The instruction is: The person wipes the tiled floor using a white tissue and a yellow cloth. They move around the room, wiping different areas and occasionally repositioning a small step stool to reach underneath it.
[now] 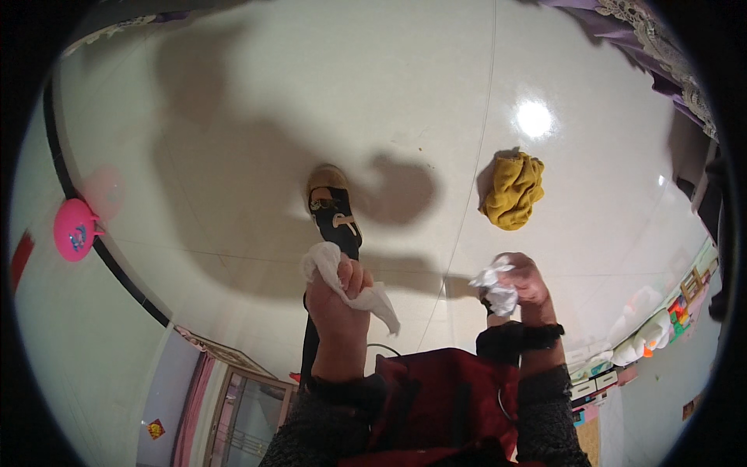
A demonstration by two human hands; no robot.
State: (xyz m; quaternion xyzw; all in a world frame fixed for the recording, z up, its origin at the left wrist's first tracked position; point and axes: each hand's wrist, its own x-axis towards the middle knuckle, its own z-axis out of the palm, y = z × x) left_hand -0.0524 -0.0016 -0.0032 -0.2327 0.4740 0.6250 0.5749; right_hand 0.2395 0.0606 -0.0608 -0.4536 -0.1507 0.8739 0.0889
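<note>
— While looking down at the floor (420, 93), gripping what?

— With left hand (331, 309) curled tight, clutching a white tissue (380, 307), draped at both ends; with right hand (531, 282) bent nearly to a fist, pinching a crumpled wad (498, 294).

— At which step?

— Seemingly holding both apart above the floor. Next, probably calls for freeing one hand, if reaching for the yellow cloth (513, 191) on the floor.

— In the way?

— Mind the dark shoe (335, 222) past the left hand; far left, notice a pink balloon (74, 229).

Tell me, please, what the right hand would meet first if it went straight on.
Probably the yellow cloth on the floor ahead of the right hand, though the height gap is unclear.
</note>
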